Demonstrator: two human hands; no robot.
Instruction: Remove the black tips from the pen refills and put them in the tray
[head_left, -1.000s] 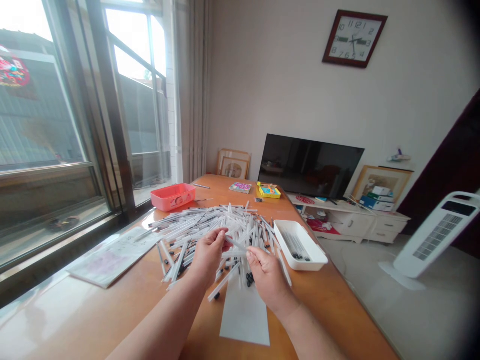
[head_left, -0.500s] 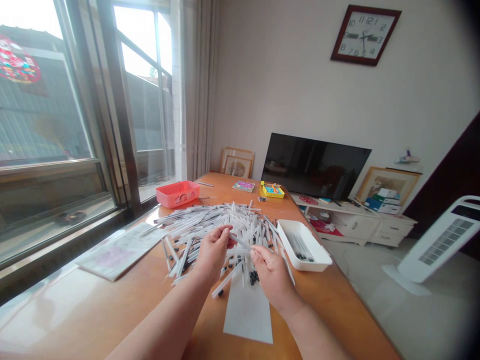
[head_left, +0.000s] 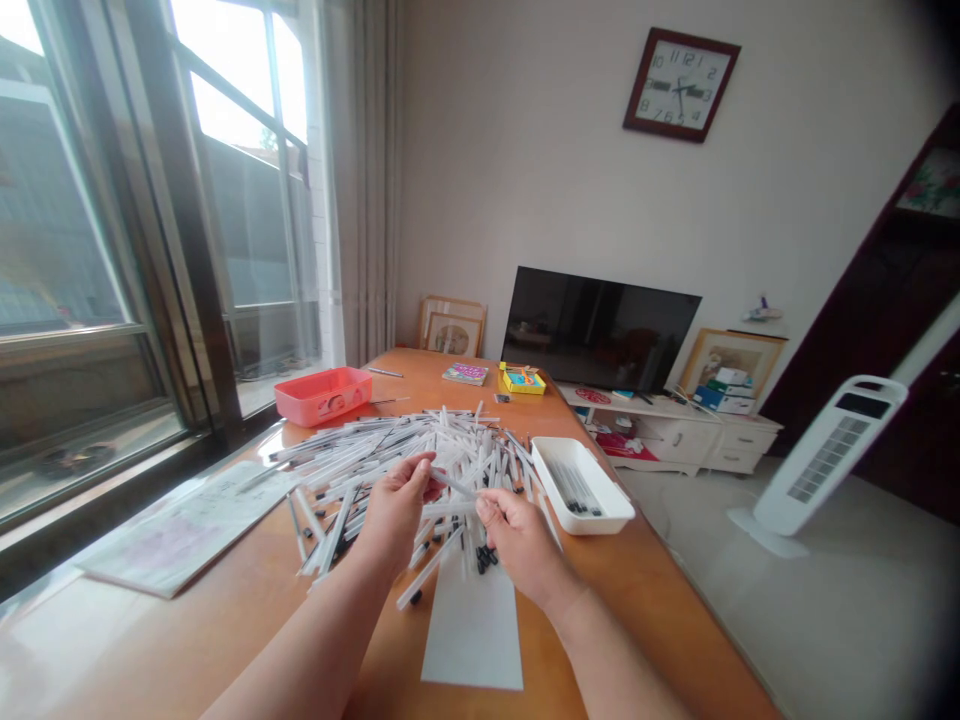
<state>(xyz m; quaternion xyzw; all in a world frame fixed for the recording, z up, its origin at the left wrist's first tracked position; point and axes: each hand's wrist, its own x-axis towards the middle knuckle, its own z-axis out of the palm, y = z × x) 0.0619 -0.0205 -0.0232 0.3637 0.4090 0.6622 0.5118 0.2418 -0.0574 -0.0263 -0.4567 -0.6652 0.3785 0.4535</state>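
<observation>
Between my two hands is a thin translucent pen barrel (head_left: 454,483), slanting down to the right. My left hand (head_left: 394,508) pinches its far left end, and my right hand (head_left: 523,540) closes on its near right end between thumb and fingers. Beneath and beyond them spreads a heap of clear and whitish pen barrels (head_left: 360,445), mixed with thin dark refills. Several black pen caps (head_left: 486,560) lie just below my right hand. To the right, a white plastic box (head_left: 616,516) holds several clear pens with black ends, laid side by side.
A white paper sheet (head_left: 472,640) lies in front of me on the wooden table (head_left: 637,620). At left are a booklet (head_left: 180,540) and a red plastic basket (head_left: 300,400). Farther back sit a colourful book (head_left: 465,374) and a yellow box (head_left: 525,382).
The view has turned a little to the right, so everything appears farther left. Both hands keep their hold on the pen barrel, with little other visible movement.
</observation>
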